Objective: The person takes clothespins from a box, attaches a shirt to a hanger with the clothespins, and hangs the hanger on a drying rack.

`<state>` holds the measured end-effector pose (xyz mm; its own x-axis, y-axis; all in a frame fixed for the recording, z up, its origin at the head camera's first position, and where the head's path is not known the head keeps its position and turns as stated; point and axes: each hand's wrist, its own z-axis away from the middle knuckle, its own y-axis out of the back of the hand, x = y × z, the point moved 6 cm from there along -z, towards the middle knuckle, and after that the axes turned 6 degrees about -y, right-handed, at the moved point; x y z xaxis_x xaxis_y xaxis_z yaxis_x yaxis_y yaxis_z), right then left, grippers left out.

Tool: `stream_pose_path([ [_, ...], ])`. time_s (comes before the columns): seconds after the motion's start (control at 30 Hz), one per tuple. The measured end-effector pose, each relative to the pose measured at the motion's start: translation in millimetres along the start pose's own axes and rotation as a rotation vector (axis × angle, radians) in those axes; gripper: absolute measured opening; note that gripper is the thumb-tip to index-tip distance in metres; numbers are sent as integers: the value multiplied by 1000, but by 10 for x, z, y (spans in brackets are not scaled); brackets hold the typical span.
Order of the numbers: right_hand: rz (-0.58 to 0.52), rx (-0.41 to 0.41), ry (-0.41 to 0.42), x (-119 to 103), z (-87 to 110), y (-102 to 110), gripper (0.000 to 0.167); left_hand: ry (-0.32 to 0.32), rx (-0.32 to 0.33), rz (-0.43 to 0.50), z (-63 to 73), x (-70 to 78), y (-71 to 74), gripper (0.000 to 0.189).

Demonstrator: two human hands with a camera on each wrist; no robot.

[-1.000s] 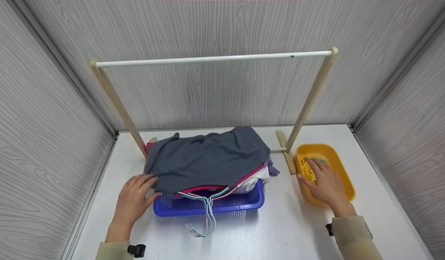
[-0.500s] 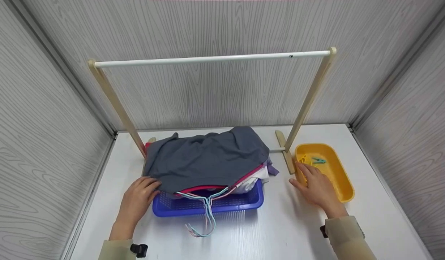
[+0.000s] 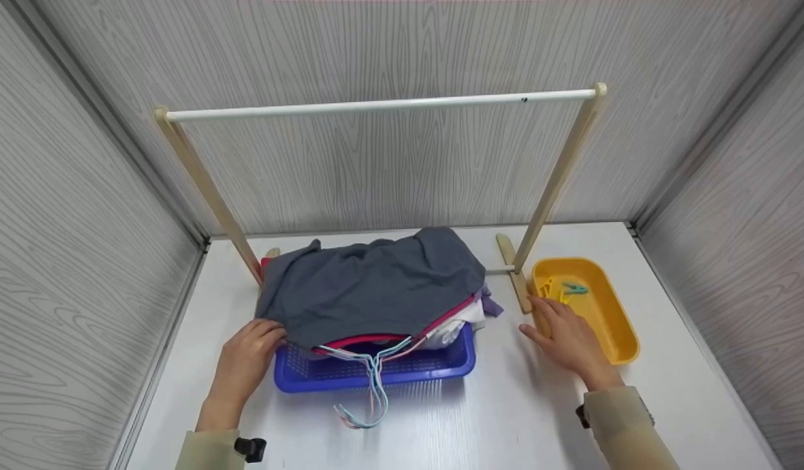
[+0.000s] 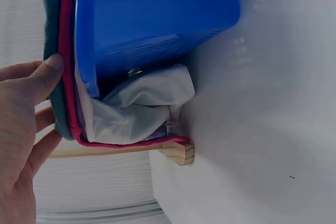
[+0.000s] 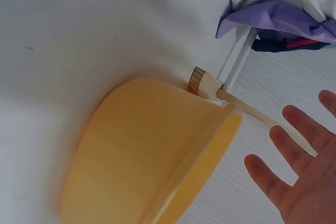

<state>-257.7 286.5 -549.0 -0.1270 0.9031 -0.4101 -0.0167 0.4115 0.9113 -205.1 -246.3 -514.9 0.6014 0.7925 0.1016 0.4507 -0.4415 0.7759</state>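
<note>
A grey garment (image 3: 375, 281) with pink-red edging lies spread over a blue basket (image 3: 375, 378). Pale blue and pink hangers (image 3: 375, 385) come out of its front opening, hooks toward me. My left hand (image 3: 245, 359) pinches the garment's near left edge; in the left wrist view the thumb (image 4: 53, 62) is on the cloth's near side and the fingers are behind it. Palm down, my right hand (image 3: 568, 339) hovers at the left rim of a yellow tray (image 3: 614, 313), fingers extended and holding nothing. Inside the tray are yellow clothespins (image 3: 546, 287) and a teal clothespin (image 3: 575, 288).
Behind the basket stands a wooden rack with a white rail (image 3: 382, 106); its right foot (image 3: 514, 274) is beside the tray. White cloth (image 3: 449, 333) and purple cloth (image 3: 490, 301) poke out under the garment. Wood-patterned walls (image 3: 375, 176) enclose the table on three sides.
My right hand has drawn back leftward from over the tray, uncovering the teal clothespin. The left thumb has come in toward the fingers at the garment's edge. Garment and hangers stay in place.
</note>
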Motion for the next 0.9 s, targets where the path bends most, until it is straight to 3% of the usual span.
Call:
stream_pose_path([
  [0.2,18,-21,-7,70,-26,24,76,18,-5,-11,-2,-23,12,24],
  [0.4,7,-76,-69,198,-35,42,74,13,3,-46,-45,-32,10,24],
  [0.7,31,-108,-95,378,-89,109,81,16,95,-97,-114,-53,22,16],
  [0.9,26,-148,-120,468,-136,167,81,29,113,-135,-146,-54,44,18],
])
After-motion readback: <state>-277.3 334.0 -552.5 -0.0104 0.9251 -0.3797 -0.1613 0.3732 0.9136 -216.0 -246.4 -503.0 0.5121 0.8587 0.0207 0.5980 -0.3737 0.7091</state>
